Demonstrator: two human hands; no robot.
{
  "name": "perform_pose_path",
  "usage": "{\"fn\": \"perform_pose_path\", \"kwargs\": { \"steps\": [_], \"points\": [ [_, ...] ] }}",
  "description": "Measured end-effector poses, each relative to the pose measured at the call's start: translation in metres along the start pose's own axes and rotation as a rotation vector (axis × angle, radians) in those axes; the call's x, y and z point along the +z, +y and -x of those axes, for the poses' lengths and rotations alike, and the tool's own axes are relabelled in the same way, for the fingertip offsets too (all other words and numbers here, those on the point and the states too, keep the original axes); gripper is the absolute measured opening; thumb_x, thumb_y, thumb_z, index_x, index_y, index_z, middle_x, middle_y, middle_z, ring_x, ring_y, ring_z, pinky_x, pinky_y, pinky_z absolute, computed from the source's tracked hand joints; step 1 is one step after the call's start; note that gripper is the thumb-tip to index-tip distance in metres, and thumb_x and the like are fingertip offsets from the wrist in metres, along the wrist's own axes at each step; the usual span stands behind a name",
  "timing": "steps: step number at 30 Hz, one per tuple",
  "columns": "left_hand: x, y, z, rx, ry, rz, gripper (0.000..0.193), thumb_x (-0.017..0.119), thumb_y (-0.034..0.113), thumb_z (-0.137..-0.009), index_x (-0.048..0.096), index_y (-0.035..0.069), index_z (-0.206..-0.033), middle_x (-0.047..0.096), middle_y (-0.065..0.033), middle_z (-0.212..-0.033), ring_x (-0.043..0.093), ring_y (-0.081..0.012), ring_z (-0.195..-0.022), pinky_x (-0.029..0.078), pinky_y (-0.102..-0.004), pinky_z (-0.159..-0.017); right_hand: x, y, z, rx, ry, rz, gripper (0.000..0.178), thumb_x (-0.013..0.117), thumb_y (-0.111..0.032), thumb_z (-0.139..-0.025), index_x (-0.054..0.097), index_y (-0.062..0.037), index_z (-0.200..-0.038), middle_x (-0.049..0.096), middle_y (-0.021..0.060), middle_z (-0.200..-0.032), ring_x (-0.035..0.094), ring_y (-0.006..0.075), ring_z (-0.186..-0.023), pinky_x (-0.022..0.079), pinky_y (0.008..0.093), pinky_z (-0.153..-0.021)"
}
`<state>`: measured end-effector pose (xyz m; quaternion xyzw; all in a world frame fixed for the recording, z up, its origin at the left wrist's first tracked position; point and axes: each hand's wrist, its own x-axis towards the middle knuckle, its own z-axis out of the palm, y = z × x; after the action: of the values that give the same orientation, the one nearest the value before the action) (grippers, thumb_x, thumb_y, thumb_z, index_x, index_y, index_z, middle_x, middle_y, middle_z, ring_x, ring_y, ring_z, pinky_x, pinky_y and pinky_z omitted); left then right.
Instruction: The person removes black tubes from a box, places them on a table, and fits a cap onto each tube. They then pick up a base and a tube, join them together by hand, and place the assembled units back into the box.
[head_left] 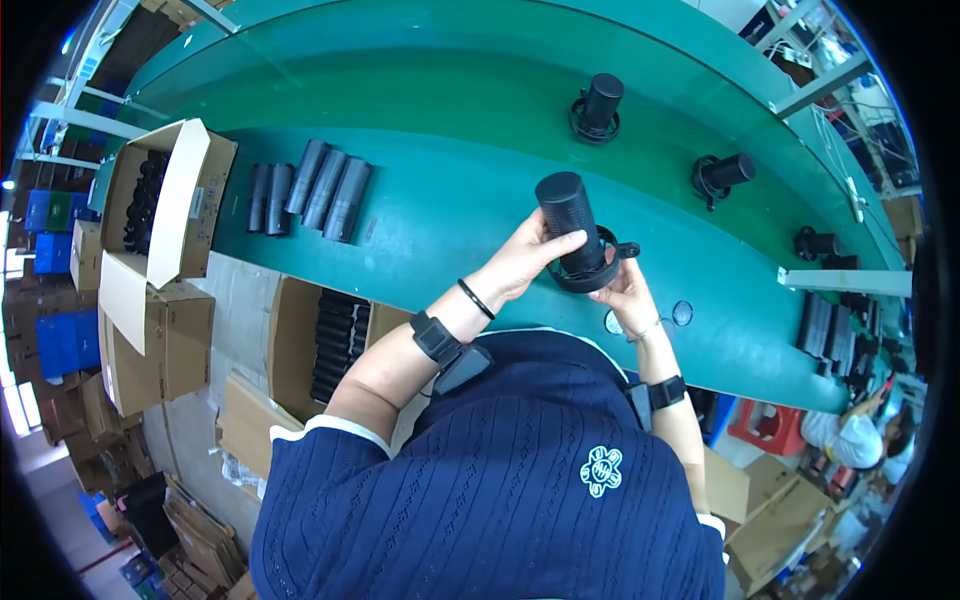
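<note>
A black cylindrical microphone (567, 205) is tilted above the green work surface, its lower end inside a black ring-shaped shock mount (597, 277). My left hand (527, 253) is closed round the microphone's body from the left, the thumb lying across it. On the other side, my right hand (628, 293) pinches the shock mount near its small side bracket (628, 250). Some right fingertips are hidden behind the mount. Two small round discs lie by my right wrist; one is a dark, clear-looking disc (683, 313).
Several black cylinders (325, 190) lie at the left of the green table (440, 230). Mounted microphones stand farther back, one upright (602, 105), one leaning (728, 172). An open carton (195, 205) with black parts is at the left. More cylinders (825, 328) lie at the right.
</note>
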<state>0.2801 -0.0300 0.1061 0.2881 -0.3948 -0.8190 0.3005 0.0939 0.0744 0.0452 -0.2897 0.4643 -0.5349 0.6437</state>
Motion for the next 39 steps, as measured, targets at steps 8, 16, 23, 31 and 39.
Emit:
{"fn": "perform_pose_path", "kwargs": {
  "steps": [8, 16, 23, 31, 39],
  "points": [
    [-0.017, -0.005, -0.004, -0.010, -0.131, 0.086, 0.055, 0.072, 0.012, -0.080, 0.043, 0.004, -0.126, 0.054, -0.0071, -0.119, 0.050, -0.0181, -0.113, 0.037, -0.0350, -0.101, -0.001, -0.007, -0.005, -0.075, 0.018, 0.030, 0.066, 0.064, 0.018, -0.068, 0.042, -0.0086, -0.124, 0.051, 0.0064, -0.119, 0.057, 0.0201, -0.105, 0.054, 0.0334, -0.083],
    [-0.034, -0.012, -0.009, 0.024, -0.216, 0.214, 0.059, 0.066, 0.006, -0.081, 0.038, 0.006, -0.134, 0.046, -0.0095, -0.131, 0.041, -0.0220, -0.125, 0.030, -0.0394, -0.107, -0.001, -0.010, -0.009, -0.123, 0.013, 0.098, 0.068, 0.065, 0.019, -0.066, 0.043, -0.0080, -0.124, 0.051, 0.0073, -0.119, 0.055, 0.0208, -0.109, 0.052, 0.0339, -0.087],
    [-0.017, 0.005, -0.012, 0.066, -0.122, 0.064, 0.065, 0.066, 0.012, -0.082, 0.032, 0.004, -0.137, 0.046, -0.0083, -0.127, 0.043, -0.0187, -0.118, 0.032, -0.0369, -0.104, -0.007, 0.001, -0.007, 0.006, -0.158, -0.491, 0.052, 0.062, -0.011, -0.083, 0.040, -0.0033, -0.130, 0.050, 0.0126, -0.127, 0.050, 0.0266, -0.117, 0.043, 0.0426, -0.097],
    [-0.006, 0.009, -0.020, 0.226, -0.205, -0.315, 0.063, 0.073, 0.021, -0.078, 0.042, 0.002, -0.129, 0.052, -0.0074, -0.117, 0.047, -0.0186, -0.111, 0.035, -0.0350, -0.100, -0.011, 0.018, -0.003, 0.254, -0.152, -0.902, 0.054, 0.054, -0.027, -0.087, 0.041, -0.0053, -0.134, 0.047, 0.0156, -0.133, 0.045, 0.0331, -0.123, 0.043, 0.0465, -0.096],
    [-0.004, -0.002, -0.023, 0.131, -0.096, -0.141, 0.059, 0.068, 0.024, -0.084, 0.036, 0.003, -0.129, 0.051, -0.0087, -0.118, 0.048, -0.0189, -0.113, 0.037, -0.0360, -0.098, -0.021, 0.026, -0.014, 0.290, -0.281, -0.784, 0.053, 0.044, -0.037, -0.092, 0.039, -0.0029, -0.133, 0.051, 0.0223, -0.125, 0.056, 0.0369, -0.107, 0.053, 0.0391, -0.078]
  ]
}}
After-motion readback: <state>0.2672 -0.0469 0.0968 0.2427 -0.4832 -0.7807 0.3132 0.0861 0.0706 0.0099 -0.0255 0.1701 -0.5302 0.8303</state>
